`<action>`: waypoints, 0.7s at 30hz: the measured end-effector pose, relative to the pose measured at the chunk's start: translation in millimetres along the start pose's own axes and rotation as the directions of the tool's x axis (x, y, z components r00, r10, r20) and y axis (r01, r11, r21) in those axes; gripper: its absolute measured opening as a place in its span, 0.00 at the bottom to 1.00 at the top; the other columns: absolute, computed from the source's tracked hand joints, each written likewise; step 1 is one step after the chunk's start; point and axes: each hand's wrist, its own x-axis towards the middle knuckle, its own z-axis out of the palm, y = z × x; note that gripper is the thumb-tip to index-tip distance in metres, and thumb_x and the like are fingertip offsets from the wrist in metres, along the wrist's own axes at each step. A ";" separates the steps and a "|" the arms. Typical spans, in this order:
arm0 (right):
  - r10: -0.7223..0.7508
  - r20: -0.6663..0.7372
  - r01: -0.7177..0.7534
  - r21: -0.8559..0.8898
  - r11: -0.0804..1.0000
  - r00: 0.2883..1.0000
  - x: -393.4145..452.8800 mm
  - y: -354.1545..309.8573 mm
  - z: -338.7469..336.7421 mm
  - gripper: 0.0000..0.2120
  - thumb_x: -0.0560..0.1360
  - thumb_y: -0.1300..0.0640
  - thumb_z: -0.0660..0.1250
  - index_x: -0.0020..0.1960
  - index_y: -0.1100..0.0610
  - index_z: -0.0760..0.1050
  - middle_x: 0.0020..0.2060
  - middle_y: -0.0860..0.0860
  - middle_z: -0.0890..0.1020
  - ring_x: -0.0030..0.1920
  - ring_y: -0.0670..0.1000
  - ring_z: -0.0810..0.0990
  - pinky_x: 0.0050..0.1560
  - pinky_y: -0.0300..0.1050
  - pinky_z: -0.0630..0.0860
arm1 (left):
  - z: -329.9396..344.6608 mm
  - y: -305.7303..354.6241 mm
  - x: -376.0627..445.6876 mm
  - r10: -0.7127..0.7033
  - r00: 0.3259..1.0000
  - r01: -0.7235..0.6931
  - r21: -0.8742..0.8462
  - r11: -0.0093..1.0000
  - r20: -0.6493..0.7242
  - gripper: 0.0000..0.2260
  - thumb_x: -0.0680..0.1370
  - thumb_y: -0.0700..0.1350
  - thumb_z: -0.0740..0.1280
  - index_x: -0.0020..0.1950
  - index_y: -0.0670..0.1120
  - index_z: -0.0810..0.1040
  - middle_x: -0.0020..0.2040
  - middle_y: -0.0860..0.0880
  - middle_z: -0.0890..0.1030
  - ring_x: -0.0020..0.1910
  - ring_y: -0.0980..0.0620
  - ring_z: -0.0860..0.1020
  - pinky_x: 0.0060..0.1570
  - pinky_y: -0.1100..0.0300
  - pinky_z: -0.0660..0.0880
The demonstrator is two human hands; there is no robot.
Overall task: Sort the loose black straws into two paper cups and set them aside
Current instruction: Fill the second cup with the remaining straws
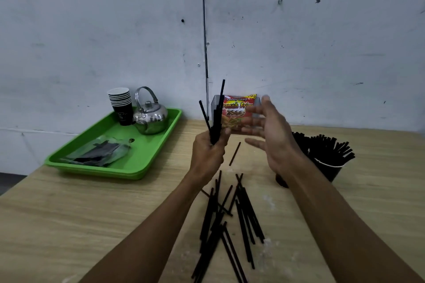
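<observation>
- The left hand [208, 153] is raised above the table [92, 213], with the forearm coming up from the lower edge, and its fingers are curled around a small bunch of straws [215, 119].
- The bunch stands nearly upright in the fist; the tips fan out a little, and one straw is taller than the others.
- The right hand [270, 135] is in the air just beside the bunch, not touching it; its fingers are straight and spread, the palm turned toward the left hand, and it holds nothing. It looks a little blurred.
- The loose straws [230, 218] lie on the table below the two forearms, thin and black, crossing each other in a messy pile.
- One single straw [235, 153] lies apart, between the hands and the pile.
- A black paper cup [331, 167], full of straws, stands on the table at the right, partly hidden behind the right wrist.
</observation>
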 end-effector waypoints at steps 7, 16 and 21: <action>-0.413 0.170 0.446 -0.339 0.828 0.895 0.9 -7.6 32.5 0.29 0.72 0.30 0.58 0.64 0.47 0.72 0.59 0.48 0.76 0.59 0.43 0.75 0.59 0.46 0.73 | -20.8 -30.3 -0.2 0.090 0.960 -0.035 0.203 0.979 -0.266 0.21 0.80 0.51 0.66 0.31 0.48 0.62 0.28 0.46 0.65 0.28 0.49 0.64 0.28 0.47 0.65; -0.524 0.344 0.612 -0.598 0.517 0.779 18.7 5.8 82.6 0.39 0.74 0.37 0.65 0.78 0.49 0.55 0.77 0.54 0.61 0.78 0.54 0.54 0.74 0.57 0.59 | -19.8 -49.1 -0.8 0.196 0.938 -0.167 0.123 0.978 -0.285 0.15 0.74 0.36 0.67 0.31 0.49 0.70 0.27 0.56 0.71 0.29 0.58 0.65 0.30 0.60 0.63; -0.455 0.364 0.572 -0.647 0.504 0.813 39.4 3.4 86.5 0.20 0.83 0.46 0.55 0.68 0.56 0.72 0.66 0.53 0.75 0.68 0.53 0.71 0.64 0.52 0.69 | -24.3 -50.1 1.6 0.257 0.923 -0.226 0.137 0.964 -0.287 0.16 0.77 0.39 0.70 0.32 0.40 0.69 0.27 0.52 0.66 0.29 0.57 0.61 0.29 0.58 0.59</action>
